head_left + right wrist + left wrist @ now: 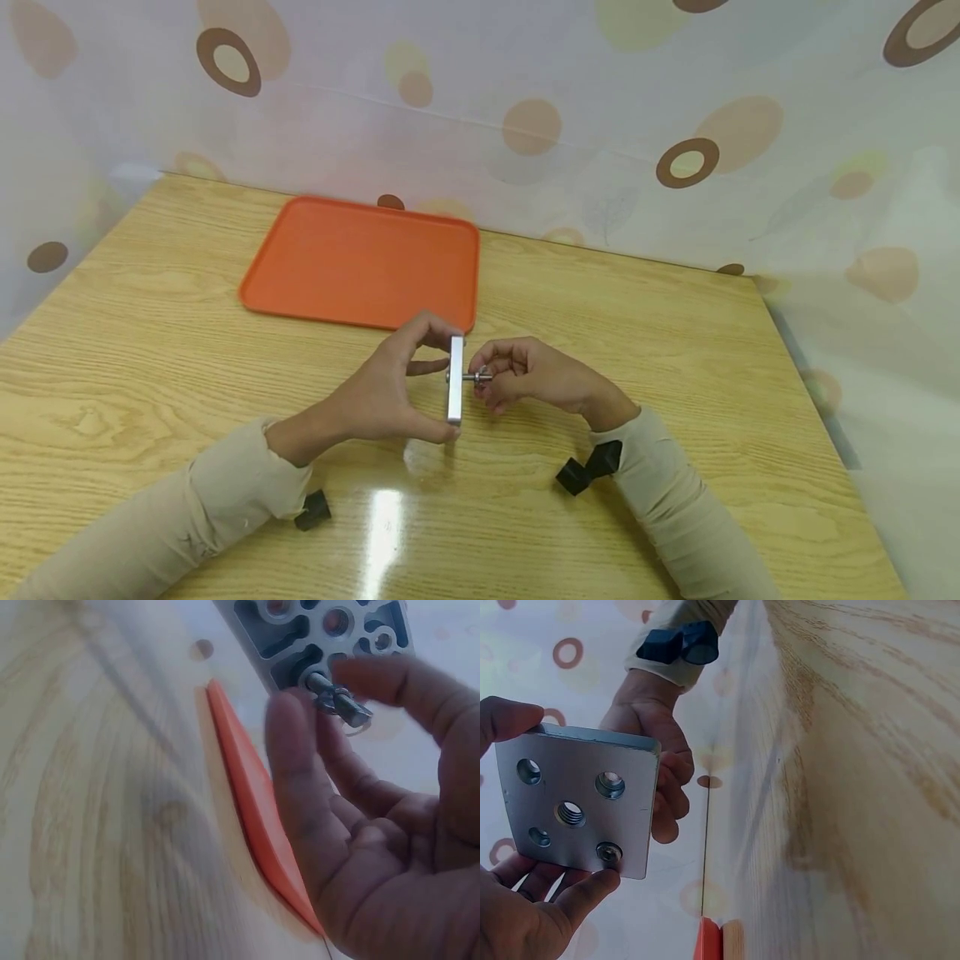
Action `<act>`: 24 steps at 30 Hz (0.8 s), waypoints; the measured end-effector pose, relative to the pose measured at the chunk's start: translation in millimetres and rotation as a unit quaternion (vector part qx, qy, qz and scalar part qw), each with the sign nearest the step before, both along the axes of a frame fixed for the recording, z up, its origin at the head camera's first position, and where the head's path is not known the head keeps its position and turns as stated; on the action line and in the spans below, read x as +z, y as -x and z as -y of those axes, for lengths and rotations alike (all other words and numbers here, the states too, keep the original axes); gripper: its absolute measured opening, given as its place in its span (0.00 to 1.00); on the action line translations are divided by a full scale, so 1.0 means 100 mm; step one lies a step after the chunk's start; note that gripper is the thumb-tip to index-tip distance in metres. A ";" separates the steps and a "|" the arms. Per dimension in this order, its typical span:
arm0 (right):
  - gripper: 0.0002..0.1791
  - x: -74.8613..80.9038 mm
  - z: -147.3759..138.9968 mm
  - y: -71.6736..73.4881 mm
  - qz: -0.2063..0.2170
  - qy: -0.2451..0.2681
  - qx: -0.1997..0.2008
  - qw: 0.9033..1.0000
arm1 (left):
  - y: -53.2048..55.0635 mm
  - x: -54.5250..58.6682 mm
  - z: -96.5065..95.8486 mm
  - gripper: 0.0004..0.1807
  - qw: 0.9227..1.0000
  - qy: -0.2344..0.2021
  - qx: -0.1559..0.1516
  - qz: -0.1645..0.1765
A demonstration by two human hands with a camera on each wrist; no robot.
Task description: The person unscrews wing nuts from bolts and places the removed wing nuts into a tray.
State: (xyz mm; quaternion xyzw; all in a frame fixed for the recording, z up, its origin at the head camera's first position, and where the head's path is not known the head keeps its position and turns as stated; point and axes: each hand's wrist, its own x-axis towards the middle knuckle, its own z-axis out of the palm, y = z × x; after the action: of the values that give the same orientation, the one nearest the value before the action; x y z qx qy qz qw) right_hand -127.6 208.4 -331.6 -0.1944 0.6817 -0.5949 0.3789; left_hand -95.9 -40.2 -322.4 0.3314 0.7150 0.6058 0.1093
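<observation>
My left hand [382, 387] grips a square metal plate [581, 769] by its opposite edges, upright above the table. In the left wrist view, the plate's flat face shows a threaded centre hole and several smaller ones; a bolt head [609, 853] sits in one corner hole, a left fingertip right at it. The ribbed back of the plate [289, 641] appears in the right wrist view. A bolt [354, 712] sticks out there, with a small wing nut [328, 699] on its shaft. My right hand [543, 375] has thumb and fingers curled round the wing nut.
An orange tray [367, 262] lies at the back of the wood-grain table [637, 333], beyond the left hand. A patterned covering [480, 108] rises behind the table and at its sides. Black pieces [588, 468] are attached at both sleeve cuffs.
</observation>
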 end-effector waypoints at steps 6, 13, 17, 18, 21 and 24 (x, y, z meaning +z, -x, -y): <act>0.27 -0.01 -0.02 0.02 -0.003 -0.016 -0.023 1.000 | 0.00 0.00 0.00 0.43 1.000 0.000 -0.001 -0.004; 0.30 -0.02 0.04 0.01 0.046 -0.052 -0.066 0.995 | 0.00 -0.02 -0.01 0.43 1.000 0.005 -0.002 -0.009; 0.26 0.00 0.05 0.00 0.056 -0.058 -0.058 0.995 | 0.00 -0.02 -0.01 0.43 1.000 0.006 -0.002 -0.008; 0.25 0.01 0.05 -0.01 0.056 -0.058 -0.056 0.995 | 0.00 -0.02 -0.01 0.43 1.000 0.006 -0.002 -0.007; 0.25 0.02 0.06 -0.01 0.053 -0.054 -0.049 0.996 | -0.01 -0.02 -0.01 0.43 1.000 0.005 -0.003 -0.005; 0.25 0.03 0.05 -0.02 0.046 -0.050 -0.045 0.997 | -0.01 -0.01 -0.02 0.43 1.000 0.005 -0.004 -0.006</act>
State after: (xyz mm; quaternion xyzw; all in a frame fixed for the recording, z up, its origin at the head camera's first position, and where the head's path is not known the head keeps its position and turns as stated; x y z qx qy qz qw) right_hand -125.6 202.9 -328.6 -0.1163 0.7007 -0.5846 0.3922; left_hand -95.1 -38.5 -323.8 0.3369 0.7173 0.6002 0.1089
